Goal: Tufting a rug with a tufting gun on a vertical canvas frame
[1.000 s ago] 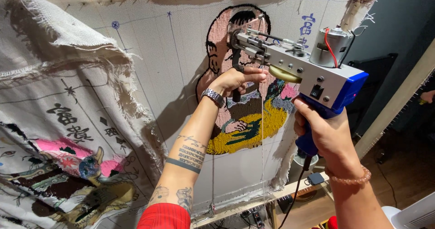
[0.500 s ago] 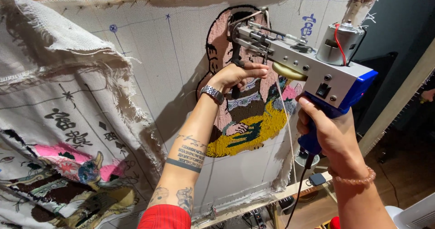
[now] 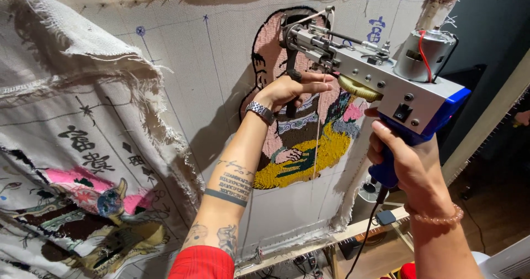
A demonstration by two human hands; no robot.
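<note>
- Right hand (image 3: 411,160) clamped on the blue grip of the tufting gun (image 3: 381,77) — raised against the cloth (image 3: 182,80).
- Left hand (image 3: 290,88) wraps the gun's front black handle, near the cloth's upper middle — over the tufted figure (image 3: 301,146).

The tufting gun (image 3: 381,77) stands before the stretched cloth (image 3: 210,91) — left hand (image 3: 290,88) on its front grip, right hand (image 3: 406,157) below on its handle — with loose cloth (image 3: 66,146) hanging left.

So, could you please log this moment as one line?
left hand: grips front handle | right hand: grips blue handle | tufting gun: on stretched cloth
</note>
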